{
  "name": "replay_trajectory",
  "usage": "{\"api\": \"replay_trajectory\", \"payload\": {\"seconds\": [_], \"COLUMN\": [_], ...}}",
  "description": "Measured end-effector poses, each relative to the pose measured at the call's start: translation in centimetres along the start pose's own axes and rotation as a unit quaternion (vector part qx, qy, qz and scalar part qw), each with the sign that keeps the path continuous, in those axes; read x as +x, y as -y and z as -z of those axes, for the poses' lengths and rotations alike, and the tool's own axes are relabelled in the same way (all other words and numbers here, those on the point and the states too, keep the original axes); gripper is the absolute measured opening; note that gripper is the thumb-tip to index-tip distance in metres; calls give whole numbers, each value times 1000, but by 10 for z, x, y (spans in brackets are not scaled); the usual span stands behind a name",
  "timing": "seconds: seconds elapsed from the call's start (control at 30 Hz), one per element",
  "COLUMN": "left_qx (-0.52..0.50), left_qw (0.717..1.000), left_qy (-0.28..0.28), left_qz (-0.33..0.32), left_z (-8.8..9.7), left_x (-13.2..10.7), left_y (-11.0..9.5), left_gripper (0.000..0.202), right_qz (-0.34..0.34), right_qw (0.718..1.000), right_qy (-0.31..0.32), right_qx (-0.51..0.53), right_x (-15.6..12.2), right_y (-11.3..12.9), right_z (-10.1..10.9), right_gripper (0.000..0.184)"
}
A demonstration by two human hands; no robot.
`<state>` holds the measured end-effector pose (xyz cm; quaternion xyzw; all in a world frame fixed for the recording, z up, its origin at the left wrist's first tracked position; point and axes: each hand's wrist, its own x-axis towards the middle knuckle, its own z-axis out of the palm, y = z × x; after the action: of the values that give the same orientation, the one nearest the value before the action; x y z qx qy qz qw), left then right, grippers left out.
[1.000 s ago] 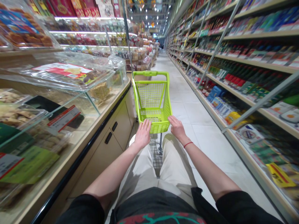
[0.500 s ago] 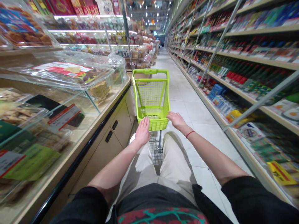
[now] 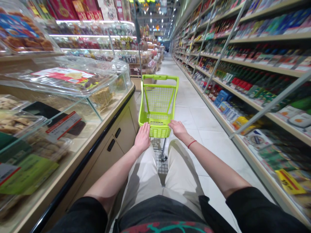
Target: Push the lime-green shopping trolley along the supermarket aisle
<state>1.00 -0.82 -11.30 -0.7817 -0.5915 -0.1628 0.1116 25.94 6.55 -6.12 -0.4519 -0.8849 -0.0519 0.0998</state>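
A bright green plastic shopping cart (image 3: 159, 131) stands upright in front of my knees, its basket showing nothing inside. On its near left rim lies my left hand (image 3: 143, 136), fingers stretched out flat and side by side; its thumb is hidden. My right hand (image 3: 179, 130), with a red string on the wrist, has its fingers bent and closed at the near right corner of the basket. A grey wire rack and a caster (image 3: 163, 157) show below the basket, between my legs.
Close on my left runs a wooden display counter (image 3: 121, 136) with a black bumper rail, glass panels and packed food trays. Tall shelves (image 3: 262, 105) of bottles and packets line the right side. Pale tiled floor (image 3: 191, 115) stretches down the aisle between them.
The cart and both hands sit slightly further left and lower in view. The shelves on the right have shifted slightly left too. Both hands keep their places on the basket rim.
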Motion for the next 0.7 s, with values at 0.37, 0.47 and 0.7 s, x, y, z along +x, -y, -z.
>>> {"api": "replay_trajectory", "payload": {"seconds": [0.37,0.47,0.7], "left_qx": [-6,-20,-81], "left_qw": [992,995,996], "left_qy": [20,15,-8], "left_qz": [122,95,49], "left_z": [12,14,10], "left_x": [21,30,31], "left_y": [33,26,1], "left_gripper": [86,84,64], "right_qz": [-9,-13,74], "right_qw": [1000,1000,997], "right_qy": [3,-5,4], "right_qx": [-1,6,29], "right_x": [26,34,49], "right_y": [67,85,74], "right_z": [-2,-2,10], "right_gripper": [27,29,34]}}
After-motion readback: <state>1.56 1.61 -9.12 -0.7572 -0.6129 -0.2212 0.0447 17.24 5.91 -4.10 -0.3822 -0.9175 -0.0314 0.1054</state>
